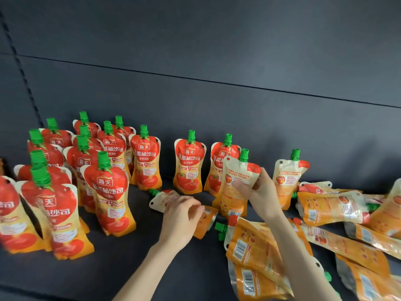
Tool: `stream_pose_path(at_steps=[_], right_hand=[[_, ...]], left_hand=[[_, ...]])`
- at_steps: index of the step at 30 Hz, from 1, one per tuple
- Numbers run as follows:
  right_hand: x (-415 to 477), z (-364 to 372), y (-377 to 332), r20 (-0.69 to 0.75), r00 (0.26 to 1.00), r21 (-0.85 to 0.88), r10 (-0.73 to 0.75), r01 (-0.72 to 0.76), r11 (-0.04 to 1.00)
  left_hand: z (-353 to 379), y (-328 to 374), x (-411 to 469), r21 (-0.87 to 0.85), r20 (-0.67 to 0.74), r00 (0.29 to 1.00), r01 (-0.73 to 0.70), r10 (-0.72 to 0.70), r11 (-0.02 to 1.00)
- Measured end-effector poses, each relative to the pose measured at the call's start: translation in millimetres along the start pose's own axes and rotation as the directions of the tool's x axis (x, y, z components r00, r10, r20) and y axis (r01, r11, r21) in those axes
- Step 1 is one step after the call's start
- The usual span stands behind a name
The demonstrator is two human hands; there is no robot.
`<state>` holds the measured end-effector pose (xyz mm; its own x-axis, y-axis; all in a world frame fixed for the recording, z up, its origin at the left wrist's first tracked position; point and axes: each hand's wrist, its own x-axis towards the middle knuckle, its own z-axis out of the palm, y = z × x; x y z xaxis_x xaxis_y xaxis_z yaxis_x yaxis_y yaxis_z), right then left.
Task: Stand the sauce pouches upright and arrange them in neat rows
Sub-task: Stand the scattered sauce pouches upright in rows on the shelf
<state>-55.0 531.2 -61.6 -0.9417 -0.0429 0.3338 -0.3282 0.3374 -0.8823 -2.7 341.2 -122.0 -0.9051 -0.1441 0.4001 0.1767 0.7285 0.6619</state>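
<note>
Meanwhile, the right hand [259, 187] is pinching an upright pouch [235, 187] back-outward beside the row, probably to turn it; the left hand [181, 216] is closing fingers over a flat pouch [204, 224] on the shelf [141, 268].

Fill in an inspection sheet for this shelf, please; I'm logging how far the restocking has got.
Surface: dark shelf, bare in the front middle.
Job's things: standing pouches grouped at left, label forward; two more stand apart in the middle; fallen pouches heaped at right, barcodes up.
Clutter: nothing seen.
Grips: left hand closed on a lying pouch; right hand holds an upright pouch, back side facing the camera.
Cables: nothing seen.
Surroundings: dark back panel with a slotted upright at left.
</note>
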Motion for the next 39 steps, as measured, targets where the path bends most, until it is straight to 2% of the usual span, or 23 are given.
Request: stream_pose_path(at_steps=[2,3,6,9,12,15,19,23,26,30,34,37,39], right_hand=[[-3,3,4,0.009,1.0,0.048,0.007,-0.007,0.999],[-5,5,5,0.014,1.0,0.067,0.014,-0.015,0.998],[-8,7,9,0.03,0.999,0.09,0.025,-0.028,0.996],[-10,8,11,0.044,0.998,0.12,0.044,-0.049,0.992],[-10,8,11,0.051,0.997,0.123,0.049,-0.055,0.991],[-11,8,10,0.057,0.997,0.137,0.05,-0.057,0.989],[-13,8,9,0.06,0.997,0.136,0.042,-0.05,0.989],[-13,8,8,0.046,0.999,0.133,0.028,-0.033,0.991],[-13,9,8,0.033,0.998,0.127,0.045,-0.048,0.991],[-9,13,6,-0.009,0.998,0.056,0.057,-0.057,0.997],[-6,18,3,-0.02,0.997,0.012,0.078,-0.078,0.997],[-7,17,-2,-0.019,0.996,0.05,0.083,-0.082,0.995],[-5,14,-12,-0.031,0.998,0.104,0.055,-0.051,0.993]], left_hand=[[-4,0,0,0.133,-0.14,0.984,0.133,-0.115,0.982],[-7,0,0,0.208,-0.151,0.963,0.251,-0.223,0.945],[-14,-5,4,0.271,-0.051,0.867,0.489,-0.495,0.829],[-14,-10,6,0.302,-0.028,0.833,0.533,-0.552,0.79],[-17,-7,5,0.268,-0.103,0.841,0.538,-0.532,0.799],[-22,-2,0,0.06,-0.157,0.864,0.491,-0.478,0.869],[-28,13,-9,-0.207,-0.232,0.893,0.342,-0.385,0.917],[-32,21,-6,-0.309,-0.333,0.917,0.111,-0.217,0.944],[-31,27,2,-0.379,-0.31,0.947,-0.037,-0.089,0.925],[-30,33,13,-0.405,-0.236,0.971,-0.075,-0.025,0.911],[-25,28,17,-0.304,-0.29,0.957,-0.115,0.023,0.946],[-29,25,23,-0.269,-0.276,0.961,-0.087,0.009,0.959],[-37,28,28,-0.281,-0.273,0.961,-0.119,0.04,0.952]])
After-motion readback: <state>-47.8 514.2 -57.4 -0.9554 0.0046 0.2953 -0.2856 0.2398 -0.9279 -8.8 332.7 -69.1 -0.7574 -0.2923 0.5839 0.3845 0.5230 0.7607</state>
